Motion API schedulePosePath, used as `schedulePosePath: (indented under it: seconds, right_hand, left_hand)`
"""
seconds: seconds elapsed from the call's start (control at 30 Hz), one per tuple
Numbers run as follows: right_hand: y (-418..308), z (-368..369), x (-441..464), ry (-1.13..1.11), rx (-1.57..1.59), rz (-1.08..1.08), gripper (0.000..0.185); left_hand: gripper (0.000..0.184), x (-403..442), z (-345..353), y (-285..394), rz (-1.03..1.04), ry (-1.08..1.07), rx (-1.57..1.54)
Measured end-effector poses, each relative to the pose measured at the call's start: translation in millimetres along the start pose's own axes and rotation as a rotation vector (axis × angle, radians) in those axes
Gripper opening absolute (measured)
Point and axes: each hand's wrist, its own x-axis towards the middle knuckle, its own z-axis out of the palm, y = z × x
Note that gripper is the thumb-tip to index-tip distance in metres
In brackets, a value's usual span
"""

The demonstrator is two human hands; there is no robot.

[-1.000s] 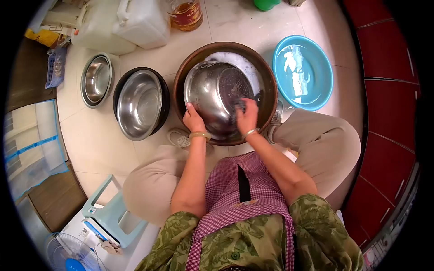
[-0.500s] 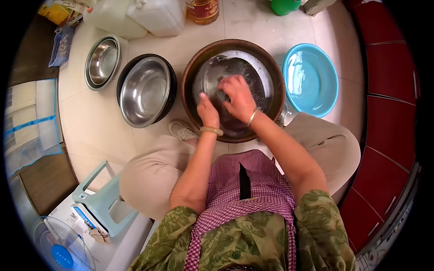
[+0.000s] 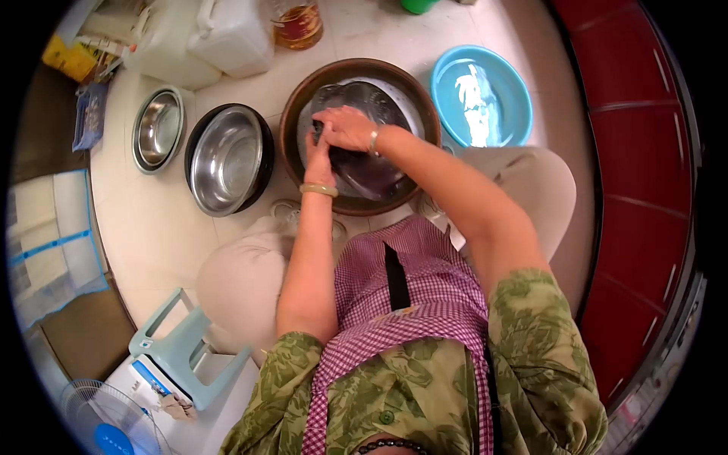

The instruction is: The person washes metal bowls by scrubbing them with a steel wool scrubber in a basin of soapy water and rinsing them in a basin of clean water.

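Inside a large brown basin (image 3: 296, 178) on the floor sits a dark, shiny, round vessel (image 3: 362, 95), tilted, its exact kind unclear. My left hand (image 3: 320, 161) is at the vessel's left edge, fingers closed on its rim. My right hand (image 3: 347, 129) lies across the same edge, touching the left fingertips, with its fingers curled. Something small and dark shows between the two hands, too hidden to name. Whitish liquid (image 3: 415, 117) shows in the basin around the vessel.
A blue basin (image 3: 523, 98) of clear water stands at the right. To the left are a steel bowl (image 3: 227, 155) in a black one and smaller nested bowls (image 3: 159, 129). Behind stand white jugs (image 3: 239, 42) and an oil bottle (image 3: 298, 29). A light-blue stool (image 3: 174, 334) is lower left.
My right hand has moved left from over the vessel's middle to its left edge, meeting my left hand. The vessel has turned or tilted. The whole view has shifted slightly.
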Motion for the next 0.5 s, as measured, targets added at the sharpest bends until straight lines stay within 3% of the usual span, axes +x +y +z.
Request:
schedulePosePath:
  seconds: [0.07, 0.13, 0.17, 0.2, 0.23, 0.27, 0.3, 0.33, 0.37, 0.43, 0.5]
  right_hand:
    - [-14.4, -22.2, -3.3, -0.04, -0.102, 0.146, 0.054]
    - [-29.8, -110.3, -10.8, 0.093, -0.298, 0.04, 0.051]
    - [-38.8, -165.0, -30.1, 0.245, -0.006, 0.023, 0.045]
    - [-9.9, -207.0, -39.1, 0.377, -0.161, -0.062, 0.039]
    - [15.0, -245.5, -54.2, 0.488, 0.05, -0.011, 0.036]
    - [39.3, -286.3, -96.4, 0.598, 0.038, -0.071, 0.039]
    - [12.2, -312.6, -150.8, 0.635, 0.162, 0.031, 0.032]
    - [38.2, -323.4, -198.6, 0.621, -0.265, 0.514, 0.034]
    - [68.9, -311.4, -248.8, 0.66, -0.416, 0.491, 0.034]
    - [111.3, -260.5, -338.8, 0.366, -0.38, 0.788, 0.04]
    - [137.2, -177.4, -422.5, 0.123, -0.376, 0.951, 0.044]
  left_hand:
    - [0.084, 2.8, -12.2, -6.4, 0.009, -0.046, 0.038]
    - [0.073, 14.6, -26.1, -15.1, -0.024, 0.022, 0.017]
    - [0.071, 6.0, -19.9, -9.5, -0.006, -0.028, 0.005]
    - [0.069, -0.3, -15.3, -8.4, -0.008, -0.015, -0.001]
    - [0.069, -3.8, -12.0, -7.3, -0.003, -0.04, 0.024]
    - [0.068, -7.2, -7.7, -4.8, 0.004, -0.068, 0.05]
    - [0.067, -3.8, -10.2, -8.3, 0.001, -0.077, 0.056]
    - [0.066, 2.5, -16.7, -14.4, -0.002, -0.084, 0.063]
    - [0.066, 6.7, -21.4, -16.6, -0.017, -0.124, 0.047]
    - [0.064, 9.3, -29.0, -16.7, -0.06, -0.13, 0.051]
    - [0.06, 6.9, -30.0, -13.0, -0.118, -0.14, 0.059]
